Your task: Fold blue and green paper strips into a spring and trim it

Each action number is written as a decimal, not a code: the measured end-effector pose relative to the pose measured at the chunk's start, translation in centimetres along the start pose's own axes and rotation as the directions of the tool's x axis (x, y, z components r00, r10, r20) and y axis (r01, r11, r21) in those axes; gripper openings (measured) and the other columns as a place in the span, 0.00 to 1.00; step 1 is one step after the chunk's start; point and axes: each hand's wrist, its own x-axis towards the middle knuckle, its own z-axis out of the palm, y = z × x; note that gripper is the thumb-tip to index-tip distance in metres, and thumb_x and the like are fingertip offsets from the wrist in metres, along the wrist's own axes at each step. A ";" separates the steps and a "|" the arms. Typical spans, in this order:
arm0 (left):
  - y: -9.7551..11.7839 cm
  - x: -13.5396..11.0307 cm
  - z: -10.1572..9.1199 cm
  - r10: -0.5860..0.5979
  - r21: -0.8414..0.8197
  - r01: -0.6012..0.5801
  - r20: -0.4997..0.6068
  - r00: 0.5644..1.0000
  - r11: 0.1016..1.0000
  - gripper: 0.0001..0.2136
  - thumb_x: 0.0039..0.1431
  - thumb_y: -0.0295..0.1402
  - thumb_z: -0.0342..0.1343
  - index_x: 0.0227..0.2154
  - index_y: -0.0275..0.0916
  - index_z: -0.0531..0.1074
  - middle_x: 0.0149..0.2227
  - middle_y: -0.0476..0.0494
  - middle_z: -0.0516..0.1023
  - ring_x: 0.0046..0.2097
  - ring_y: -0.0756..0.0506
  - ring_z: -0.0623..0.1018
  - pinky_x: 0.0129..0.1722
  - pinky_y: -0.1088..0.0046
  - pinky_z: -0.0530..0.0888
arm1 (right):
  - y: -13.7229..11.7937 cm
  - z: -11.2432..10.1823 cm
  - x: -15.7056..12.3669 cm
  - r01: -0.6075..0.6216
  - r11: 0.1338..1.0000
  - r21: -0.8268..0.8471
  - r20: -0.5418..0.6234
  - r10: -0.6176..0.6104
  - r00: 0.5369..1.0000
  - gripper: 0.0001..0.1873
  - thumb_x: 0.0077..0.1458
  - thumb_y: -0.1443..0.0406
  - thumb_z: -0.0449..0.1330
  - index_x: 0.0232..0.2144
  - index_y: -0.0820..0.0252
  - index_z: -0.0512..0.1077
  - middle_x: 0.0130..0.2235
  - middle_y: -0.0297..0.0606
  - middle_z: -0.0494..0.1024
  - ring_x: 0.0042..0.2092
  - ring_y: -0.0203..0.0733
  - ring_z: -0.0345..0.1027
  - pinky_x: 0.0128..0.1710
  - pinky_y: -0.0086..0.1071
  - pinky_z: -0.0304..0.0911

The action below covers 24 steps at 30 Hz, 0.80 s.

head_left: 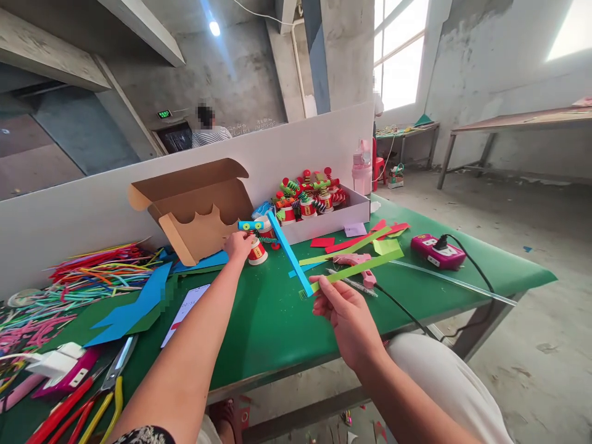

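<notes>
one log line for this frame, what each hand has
left hand: touching cup figure | right hand: pinching blue strip, green strip | surface: green table | nearby: pink glue gun

A green tabletop (259, 333) is carrying pipe cleaners (87, 265) lying far left, scissors (108, 385) resting near left, a paper-cup toy (256, 251) standing mid-far, a glue gun (349, 259) and a pink power strip (437, 251) sitting right.

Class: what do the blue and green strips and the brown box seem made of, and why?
In the right hand, blue strip and green strip: probably matte craft foam or card; they stay straight unsupported. The brown box: plain matte cardboard, folded flaps.
</notes>
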 end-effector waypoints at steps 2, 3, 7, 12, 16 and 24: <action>0.1 0.0 -0.1 0.026 0.014 -0.026 0.024 0.999 1.000 0.12 0.56 0.41 0.54 0.33 0.40 0.79 0.40 0.39 0.82 0.42 0.37 0.77 0.35 0.65 0.68 | 0.0 0.0 0.0 -0.005 1.000 0.004 0.003 0.005 1.000 0.23 0.38 0.50 0.70 0.32 0.62 0.80 0.20 0.31 0.70 0.25 0.32 0.61 0.28 0.28 0.60; 0.2 0.1 -0.1 0.037 0.020 -0.038 0.033 0.999 0.999 0.12 0.56 0.40 0.55 0.33 0.39 0.79 0.39 0.39 0.82 0.42 0.37 0.78 0.35 0.65 0.68 | 0.0 0.0 0.0 -0.007 1.000 0.006 0.003 0.007 1.000 0.23 0.38 0.50 0.70 0.32 0.62 0.80 0.20 0.31 0.70 0.25 0.31 0.61 0.28 0.28 0.60; 0.3 0.0 -0.2 0.071 0.045 -0.073 0.056 0.996 0.996 0.11 0.55 0.39 0.56 0.33 0.38 0.80 0.39 0.38 0.82 0.41 0.38 0.78 0.34 0.66 0.68 | 0.0 0.0 0.0 -0.014 1.000 0.013 0.002 0.014 1.000 0.23 0.37 0.50 0.70 0.32 0.62 0.80 0.21 0.32 0.71 0.25 0.31 0.61 0.28 0.27 0.60; 0.4 0.1 -0.3 0.091 0.078 -0.096 0.072 0.993 0.992 0.12 0.55 0.39 0.56 0.34 0.38 0.80 0.39 0.38 0.82 0.41 0.38 0.78 0.34 0.67 0.70 | 0.0 0.0 0.0 -0.018 1.000 0.024 0.004 0.018 1.000 0.23 0.37 0.51 0.71 0.31 0.62 0.80 0.21 0.31 0.70 0.25 0.31 0.60 0.27 0.27 0.60; 0.3 0.2 -0.4 0.099 0.107 -0.109 0.092 0.991 0.988 0.11 0.55 0.39 0.56 0.33 0.38 0.79 0.39 0.37 0.81 0.42 0.37 0.78 0.35 0.66 0.70 | 0.0 0.1 0.0 -0.017 0.999 0.029 -0.001 0.017 1.000 0.23 0.36 0.51 0.71 0.30 0.62 0.80 0.20 0.30 0.69 0.24 0.30 0.60 0.27 0.27 0.59; 0.3 -0.1 -0.9 0.118 0.109 -0.129 0.099 0.988 0.986 0.11 0.54 0.38 0.56 0.33 0.38 0.80 0.39 0.36 0.82 0.43 0.36 0.78 0.36 0.66 0.70 | 0.2 0.0 0.2 -0.015 0.999 0.032 -0.006 0.015 1.000 0.23 0.35 0.51 0.71 0.29 0.62 0.80 0.20 0.30 0.69 0.24 0.30 0.60 0.27 0.27 0.59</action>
